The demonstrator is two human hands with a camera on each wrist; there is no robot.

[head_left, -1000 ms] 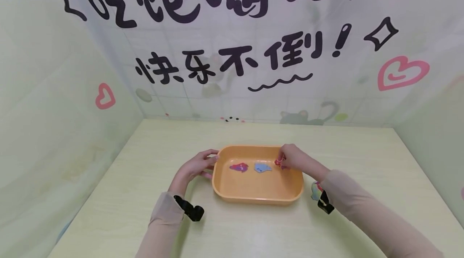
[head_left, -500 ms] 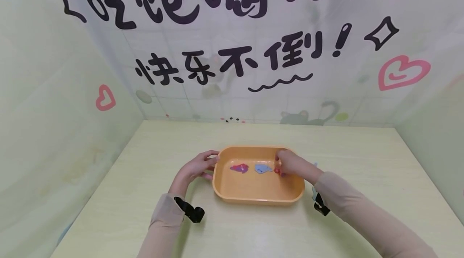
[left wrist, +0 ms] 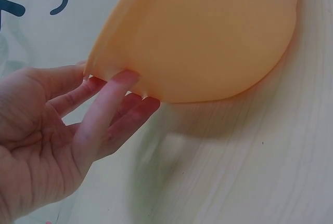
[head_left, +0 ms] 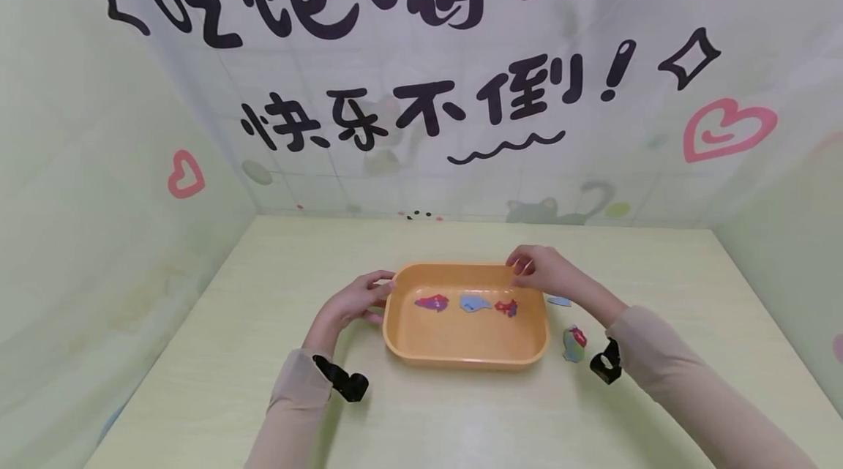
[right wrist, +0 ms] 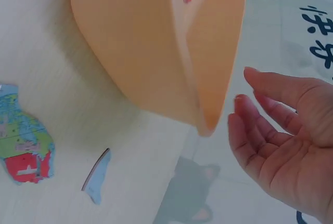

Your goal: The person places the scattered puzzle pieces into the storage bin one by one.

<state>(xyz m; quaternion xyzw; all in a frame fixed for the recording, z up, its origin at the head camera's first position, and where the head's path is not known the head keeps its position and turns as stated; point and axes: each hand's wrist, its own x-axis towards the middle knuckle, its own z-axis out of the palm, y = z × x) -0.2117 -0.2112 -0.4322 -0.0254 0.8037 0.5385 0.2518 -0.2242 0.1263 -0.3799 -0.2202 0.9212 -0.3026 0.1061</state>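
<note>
At the left of the head view, a small pink heart outline (head_left: 186,174) marks the pale hanging cloth (head_left: 118,125). Next, the left hand (head_left: 352,306) reaches from a beige sleeve with a black wrist mount (head_left: 341,380). Its fingers rest against the left end of a rounded rectangular orange plastic tray (head_left: 454,364); in this grip, thumb and fingers are spread apart, touching the tray's outer wall rather than clamped.

The tray stands on the pale wood-grained desk (head_left: 454,425). In it, left to right, lie three flat irregular pieces in a row: a red-and-purple one (head_left: 432,302), a light-blue one (head_left: 476,304) and a ragged red one with purple (head_left: 506,307).

At the tray's far right corner is the right hand (head_left: 540,269), fingers loosely bent, thumb apart from them, the grip holding nothing. The right wrist view shows it just beside the rim, a gap between.

Right of the tray, on the desk, lie a slim light-blue piece (head_left: 560,301) and, nearer the person, a green, blue and red piece (head_left: 575,344). Farther right, a larger pink heart outline (head_left: 729,130) shows on the cloth.
</note>
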